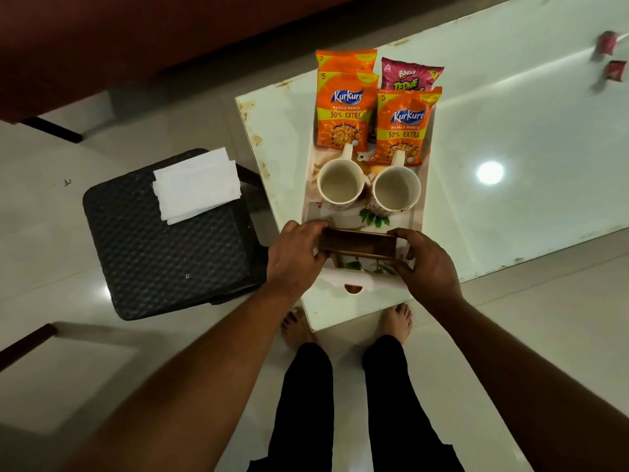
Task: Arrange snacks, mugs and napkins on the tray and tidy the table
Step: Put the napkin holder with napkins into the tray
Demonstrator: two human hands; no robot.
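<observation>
A white floral tray (357,284) lies on the table's near left corner. At its far end lie three orange Kurkure packets (343,110) and a pink Bingo packet (410,74). Two empty mugs (340,183) (396,190) stand side by side in the middle. Over the tray's near end is a dark wooden napkin holder (357,245). My left hand (294,255) grips its left end and my right hand (425,264) grips its right end. A stack of white napkins (195,185) lies on a black stool to the left.
The black woven stool (163,247) stands left of the glossy white table (527,148). Two small red sachets (606,44) (616,70) lie at the table's far right. My bare feet are at the table's near edge. Dark furniture stands at the upper left.
</observation>
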